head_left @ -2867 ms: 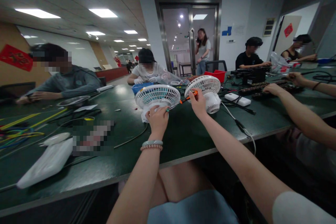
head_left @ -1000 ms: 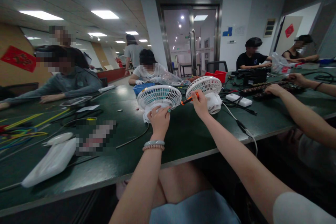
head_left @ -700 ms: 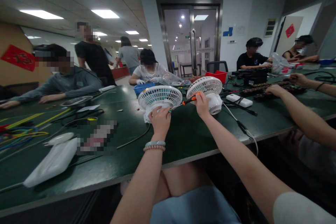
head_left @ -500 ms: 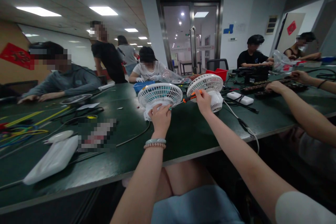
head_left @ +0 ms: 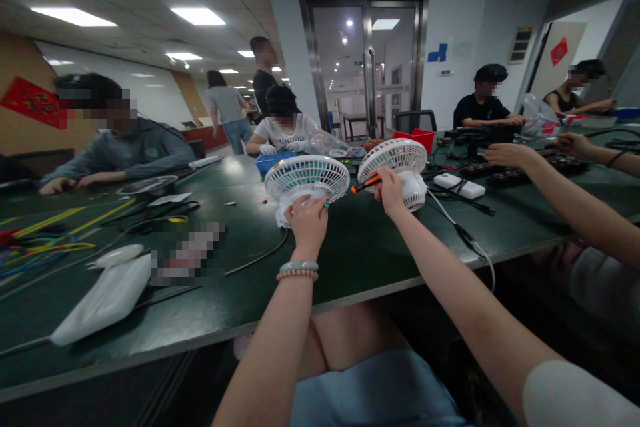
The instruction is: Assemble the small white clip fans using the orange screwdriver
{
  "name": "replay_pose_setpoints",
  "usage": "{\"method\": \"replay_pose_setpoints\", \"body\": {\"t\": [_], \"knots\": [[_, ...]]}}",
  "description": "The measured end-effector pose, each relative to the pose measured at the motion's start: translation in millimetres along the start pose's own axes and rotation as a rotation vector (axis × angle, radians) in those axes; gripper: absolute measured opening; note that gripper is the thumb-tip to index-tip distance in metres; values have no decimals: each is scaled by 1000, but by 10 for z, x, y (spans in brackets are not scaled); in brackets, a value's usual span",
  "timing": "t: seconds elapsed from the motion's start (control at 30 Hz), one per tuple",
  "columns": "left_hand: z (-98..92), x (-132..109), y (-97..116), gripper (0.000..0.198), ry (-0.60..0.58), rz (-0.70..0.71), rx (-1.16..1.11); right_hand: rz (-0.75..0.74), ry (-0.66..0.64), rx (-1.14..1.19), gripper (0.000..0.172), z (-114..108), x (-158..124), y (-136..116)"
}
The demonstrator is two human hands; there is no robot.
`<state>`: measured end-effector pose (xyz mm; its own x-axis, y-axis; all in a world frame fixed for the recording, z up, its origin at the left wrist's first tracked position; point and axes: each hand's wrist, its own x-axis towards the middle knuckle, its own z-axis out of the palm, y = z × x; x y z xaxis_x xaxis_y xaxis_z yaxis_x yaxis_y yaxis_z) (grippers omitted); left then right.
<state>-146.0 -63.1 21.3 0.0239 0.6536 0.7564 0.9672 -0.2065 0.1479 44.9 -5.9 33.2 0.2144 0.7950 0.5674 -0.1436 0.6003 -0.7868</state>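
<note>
Head view: left of a second fan [head_left: 400, 155], a grille-fitted white fan [head_left: 307, 175] is touched by the left hand [head_left: 307, 221], grip unclear. A screwdriver [head_left: 366, 183] is clasped by the right hand [head_left: 391, 191]; screw progress is hidden.

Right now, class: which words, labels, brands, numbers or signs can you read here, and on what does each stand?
None can be read with certainty.
Red wall hanging: blurred marking.
Red diamond, far right: too small.
White shirt: lettering too blurred.
Glass doors: lettering too small.
Green sign behind the glass: too small.
Left fan, right fan: no readable text.
</note>
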Motion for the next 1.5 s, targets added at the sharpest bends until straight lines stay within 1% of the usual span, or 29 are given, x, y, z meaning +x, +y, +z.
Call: {"method": "replay_pose_setpoints", "body": {"t": [0.1, 0.23, 0.37, 0.47, 0.53, 0.7, 0.8, 0.93, 1.07, 1.2, 1.3, 1.4, 1.5], "knots": [[-8, 1, 11, 27, -8, -11, 11, 62, -15, 89, 28, 0, -12, -34], [-4, -1, 9, 27, -5, -9, 8, 73, -22, 89, 28, 5, -26, -51], [14, -1, -6, 27, 4, -7, -11, 47, 30, 15, 32, 0, -19, -14], [21, -1, -12, 27, 7, -1, -11, -19, 93, -72, 37, -6, -11, 0], [19, -1, -10, 27, 4, 0, -6, -50, 109, -111, 38, -7, -12, -4], [15, -4, -2, 27, 6, 1, 0, -34, 68, -99, 32, 4, -15, -17], [15, -5, -2, 27, 9, 0, -10, -51, 48, -78, 31, 15, -14, -12], [11, -3, 1, 27, -2, -8, -2, -38, 4, -53, 29, 26, -23, -18], [6, 0, 9, 26, 0, -10, 11, -31, -24, -49, 22, 23, -34, -38], [13, 5, 7, 26, 8, -1, 12, -81, -20, -46, 11, 7, -31, -25], [23, 10, -3, 26, 17, -1, 5, -96, -48, -28, 15, 3, -22, 4], [31, 11, -8, 27, 24, 0, -9, -70, -61, -34, 18, 12, -16, 15], [32, 9, -3, 27, 31, 3, -18, -47, -30, -99, 19, 24, -21, -7]]}}
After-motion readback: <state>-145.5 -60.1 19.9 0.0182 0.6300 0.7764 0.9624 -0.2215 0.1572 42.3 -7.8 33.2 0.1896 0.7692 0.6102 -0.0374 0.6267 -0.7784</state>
